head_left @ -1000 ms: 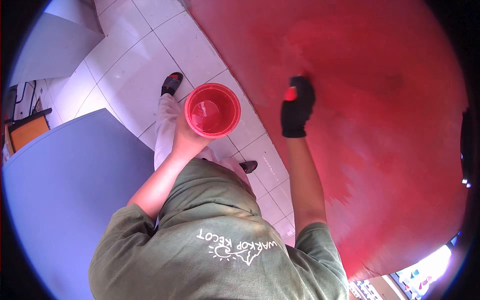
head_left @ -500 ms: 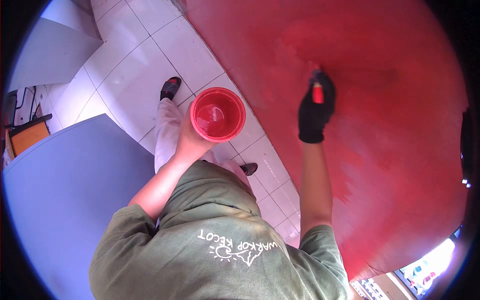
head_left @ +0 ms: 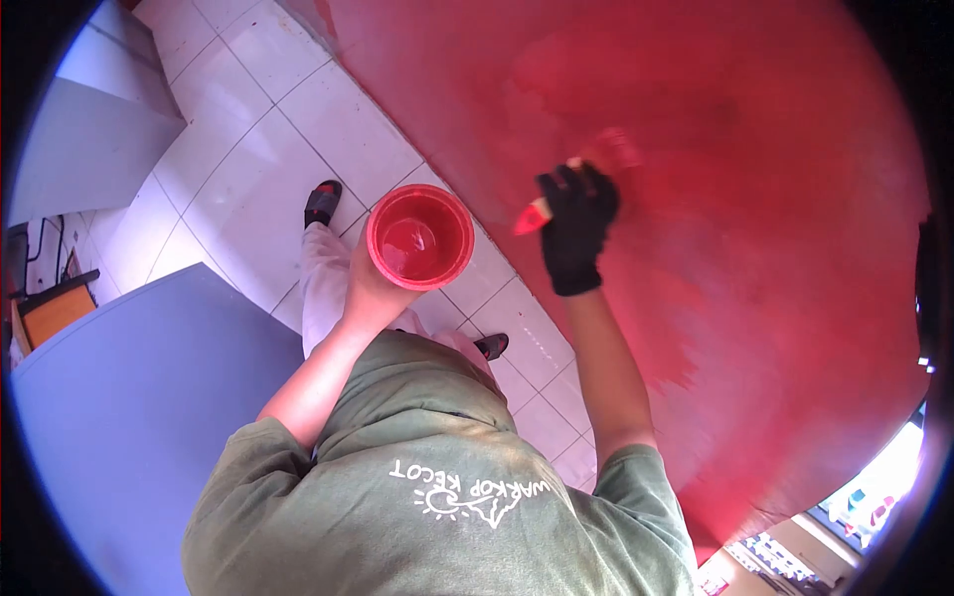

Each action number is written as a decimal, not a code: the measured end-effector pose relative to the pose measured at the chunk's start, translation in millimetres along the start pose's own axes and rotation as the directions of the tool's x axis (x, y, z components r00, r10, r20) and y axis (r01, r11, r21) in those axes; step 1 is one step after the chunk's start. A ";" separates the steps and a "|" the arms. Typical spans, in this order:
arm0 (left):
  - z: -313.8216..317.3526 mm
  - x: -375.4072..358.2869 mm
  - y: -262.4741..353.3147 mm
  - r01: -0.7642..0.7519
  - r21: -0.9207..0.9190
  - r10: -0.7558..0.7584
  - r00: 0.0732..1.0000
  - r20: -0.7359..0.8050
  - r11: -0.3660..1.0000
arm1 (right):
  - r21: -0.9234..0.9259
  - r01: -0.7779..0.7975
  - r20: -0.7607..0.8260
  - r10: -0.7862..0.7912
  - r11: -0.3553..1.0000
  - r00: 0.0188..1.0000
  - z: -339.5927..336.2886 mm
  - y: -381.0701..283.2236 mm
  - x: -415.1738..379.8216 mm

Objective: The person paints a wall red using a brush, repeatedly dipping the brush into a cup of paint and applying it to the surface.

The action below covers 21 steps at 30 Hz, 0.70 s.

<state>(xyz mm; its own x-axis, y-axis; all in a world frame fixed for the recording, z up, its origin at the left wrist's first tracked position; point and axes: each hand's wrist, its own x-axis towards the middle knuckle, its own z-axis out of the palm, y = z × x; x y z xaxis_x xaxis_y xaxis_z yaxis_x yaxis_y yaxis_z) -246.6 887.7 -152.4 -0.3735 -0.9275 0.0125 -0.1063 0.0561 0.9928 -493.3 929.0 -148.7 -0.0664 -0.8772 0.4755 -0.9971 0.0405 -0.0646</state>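
My left hand (head_left: 374,290) is wrapped round a red cup (head_left: 452,211) with red paint (head_left: 409,241) at its bottom. The cup is held in front of my waist, its mouth facing up. In a black glove, my right hand (head_left: 578,230) grips a paintbrush (head_left: 533,217). The brush handle, red at its end, sticks out to the left of the glove. Its bristle end lies beyond the fingers against a large red-painted wall (head_left: 755,228), slightly blurred. Part of the handle is hidden by the glove.
White floor tiles (head_left: 238,149) lie under my feet, along the wall's lower edge. A blue-grey panel (head_left: 149,377) stands at my left, with a grey box-like surface (head_left: 94,144) farther up. An orange-brown item (head_left: 60,310) sits between them. Shelves (head_left: 775,561) show at the lower right.
My right hand has moved left with the paintbrush and turned, so the handle now points left. The cup in my left hand has shifted slightly left and down in view.
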 end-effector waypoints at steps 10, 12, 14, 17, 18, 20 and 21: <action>-3.6 -10.0 5.6 -0.012 -0.066 0.017 0.997 0.079 0.998 | 0.397 -0.183 -0.314 0.321 0.899 0.894 -91.0 -0.4 37.0; -2.2 -14.6 2.8 -0.042 -0.053 0.046 0.995 0.084 0.998 | 0.422 -0.077 -0.501 0.303 0.903 0.811 -140.8 -13.4 50.8; -3.1 -19.6 2.3 -0.075 -0.046 0.078 0.993 0.087 0.996 | 0.128 -0.009 -0.610 0.086 0.992 0.787 -185.5 -25.5 54.0; -6.9 -25.4 11.9 -0.121 -0.038 0.125 0.985 0.117 0.992 | -0.186 0.036 -0.624 -0.146 0.982 0.767 -193.7 -35.5 44.6; -7.5 -26.3 14.3 -0.139 -0.043 0.143 0.982 0.123 0.989 | -0.186 0.032 -0.604 -0.140 0.982 0.785 -185.7 -33.3 36.2; -9.0 -28.8 16.3 -0.138 -0.096 0.153 0.973 0.174 0.986 | -0.213 -0.023 -0.323 -0.048 0.977 0.945 -146.3 -29.3 2.6; -9.0 -30.5 16.2 -0.140 -0.106 0.157 0.971 0.179 0.985 | -0.282 -0.064 -0.222 0.000 0.957 0.975 -116.6 -34.8 -12.3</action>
<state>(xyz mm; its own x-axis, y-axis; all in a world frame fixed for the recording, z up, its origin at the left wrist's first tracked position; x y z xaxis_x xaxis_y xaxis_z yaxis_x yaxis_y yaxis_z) -228.6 913.5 -135.6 -0.5442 -0.8260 0.1468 0.0449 0.1460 0.9883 -462.2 994.2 -50.1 -0.0731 -0.7490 0.6586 -0.9607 0.2301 0.1550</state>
